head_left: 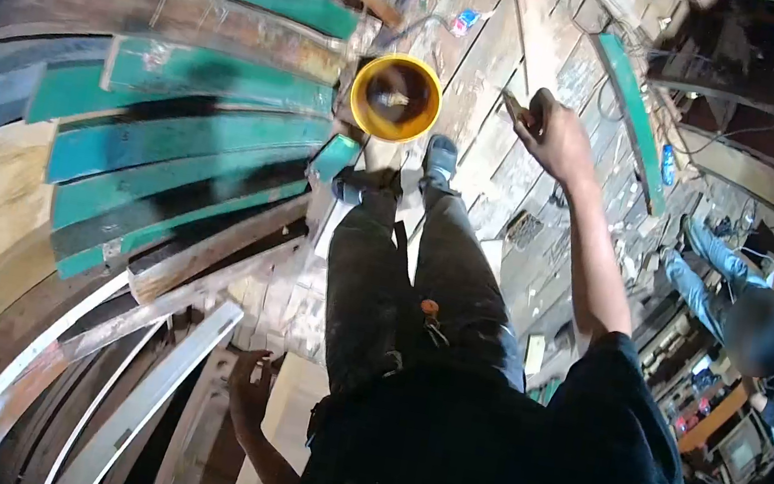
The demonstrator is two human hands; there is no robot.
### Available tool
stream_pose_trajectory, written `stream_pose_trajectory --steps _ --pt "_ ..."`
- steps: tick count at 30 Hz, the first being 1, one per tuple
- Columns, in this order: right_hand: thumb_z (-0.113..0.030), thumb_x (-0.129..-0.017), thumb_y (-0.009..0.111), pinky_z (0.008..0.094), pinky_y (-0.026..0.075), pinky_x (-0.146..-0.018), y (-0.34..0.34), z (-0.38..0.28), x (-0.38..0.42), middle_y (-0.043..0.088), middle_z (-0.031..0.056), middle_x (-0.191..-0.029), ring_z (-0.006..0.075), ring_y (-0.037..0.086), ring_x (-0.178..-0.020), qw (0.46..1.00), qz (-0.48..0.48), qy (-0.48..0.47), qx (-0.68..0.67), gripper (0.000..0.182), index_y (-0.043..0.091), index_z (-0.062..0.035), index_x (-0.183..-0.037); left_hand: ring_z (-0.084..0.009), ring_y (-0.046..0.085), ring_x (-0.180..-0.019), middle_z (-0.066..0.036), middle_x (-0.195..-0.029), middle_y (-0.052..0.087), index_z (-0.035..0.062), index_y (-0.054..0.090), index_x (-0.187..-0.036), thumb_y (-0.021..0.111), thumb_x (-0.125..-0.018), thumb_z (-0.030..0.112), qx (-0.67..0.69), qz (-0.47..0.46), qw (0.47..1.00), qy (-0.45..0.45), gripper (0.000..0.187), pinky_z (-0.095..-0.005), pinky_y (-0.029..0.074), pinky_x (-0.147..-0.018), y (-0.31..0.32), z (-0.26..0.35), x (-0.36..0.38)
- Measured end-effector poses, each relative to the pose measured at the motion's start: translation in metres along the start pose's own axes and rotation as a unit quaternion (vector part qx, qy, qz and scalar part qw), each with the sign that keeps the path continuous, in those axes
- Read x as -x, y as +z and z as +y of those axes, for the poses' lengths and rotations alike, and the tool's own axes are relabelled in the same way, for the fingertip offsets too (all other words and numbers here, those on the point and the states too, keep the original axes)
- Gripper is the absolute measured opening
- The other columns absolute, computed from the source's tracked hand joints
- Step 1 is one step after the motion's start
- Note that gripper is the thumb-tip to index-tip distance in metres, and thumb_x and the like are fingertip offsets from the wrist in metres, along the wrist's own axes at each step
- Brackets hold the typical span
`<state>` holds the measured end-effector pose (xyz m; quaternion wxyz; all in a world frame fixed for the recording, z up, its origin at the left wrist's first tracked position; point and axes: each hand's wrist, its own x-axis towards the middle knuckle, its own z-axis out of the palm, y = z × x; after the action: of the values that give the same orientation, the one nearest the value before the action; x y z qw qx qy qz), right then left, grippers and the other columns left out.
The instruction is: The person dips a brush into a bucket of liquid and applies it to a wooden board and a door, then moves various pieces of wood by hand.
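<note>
My right hand (557, 139) is stretched out over the floorboards, its fingers closed round a small flat brownish piece (513, 108) that could be wood. Its exact kind is hard to make out. My left hand (250, 391) hangs low by my side near some boards, fingers loosely bent and apart, with nothing visible in it. A yellow bucket (359, 114) stands on the floor just beyond my feet, left of my right hand. Something small and pale lies inside it, too blurred to name.
Green-painted planks (209, 148) and bare boards are stacked along the left. A long green board (633, 129) lies to the right among cables. Scraps litter the wooden floor (478, 84). Another person (757, 336) sits at the far right, beside a cluttered area.
</note>
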<state>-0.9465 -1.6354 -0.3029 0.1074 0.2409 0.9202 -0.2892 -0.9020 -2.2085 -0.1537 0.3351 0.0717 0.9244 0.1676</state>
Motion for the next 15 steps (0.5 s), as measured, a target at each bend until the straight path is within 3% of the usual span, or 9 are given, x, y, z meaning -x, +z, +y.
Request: stream_pose_trajectory --steps 4,5,7,13,15 --pt "-0.029 -0.083 0.072 0.0504 0.052 -0.070 0.099 0.006 -0.065 0.067 0.0183 -0.082 0.0404 0.067 -0.082 0.993 -0.111 0.007 0.029 0.032 0.054 -0.0078 -0.099 -0.0308 0.064 -0.093 -0.015 -0.099 0.067 0.0027 0.067 -0.103 0.063 -0.089 0.002 0.042 -0.052 0.996 -0.067 0.015 -0.0401 0.052 -0.082 0.036 -0.015 -0.015" --pt "-0.031 -0.084 0.072 0.0508 0.052 -0.072 0.133 0.013 -0.079 0.067 0.0186 -0.084 0.0397 0.067 -0.081 0.994 -0.101 -0.011 0.041 0.032 0.054 -0.0096 -0.101 -0.0314 0.065 -0.095 -0.015 -0.099 0.067 0.0027 0.067 -0.103 0.064 -0.088 0.002 0.071 -0.076 0.990 -0.091 0.015 -0.0394 0.052 -0.083 0.047 -0.017 -0.025" --pt "-0.031 -0.084 0.071 0.0501 0.054 -0.073 0.189 0.024 -0.106 0.068 0.0184 -0.086 0.0389 0.068 -0.083 0.987 -0.146 0.006 0.061 0.033 0.055 -0.0098 -0.104 -0.0315 0.065 -0.098 -0.013 -0.101 0.069 0.0045 0.068 -0.103 0.065 -0.087 0.001 0.047 -0.108 0.990 -0.071 0.017 -0.0393 0.051 -0.086 0.070 -0.025 -0.044" --pt "-0.033 -0.085 0.067 0.0487 0.057 -0.074 0.379 0.084 -0.189 0.070 0.0202 -0.091 0.0377 0.070 -0.086 0.983 -0.155 -0.033 0.091 0.041 0.056 -0.0097 -0.117 -0.0311 0.067 -0.098 -0.014 -0.102 0.069 0.0037 0.067 -0.104 0.065 -0.086 -0.001 0.114 -0.137 0.967 -0.182 0.019 -0.0390 0.053 -0.086 0.133 -0.039 -0.084" --pt "-0.032 -0.087 0.065 0.0482 0.057 -0.075 0.411 0.079 -0.211 0.070 0.0206 -0.094 0.0374 0.070 -0.088 0.980 -0.165 0.006 0.110 0.039 0.057 -0.0088 -0.117 -0.0311 0.067 -0.097 -0.015 -0.101 0.069 0.0034 0.068 -0.105 0.065 -0.086 -0.001 0.098 -0.166 0.958 -0.211 0.020 -0.0388 0.053 -0.086 0.156 -0.051 -0.081"
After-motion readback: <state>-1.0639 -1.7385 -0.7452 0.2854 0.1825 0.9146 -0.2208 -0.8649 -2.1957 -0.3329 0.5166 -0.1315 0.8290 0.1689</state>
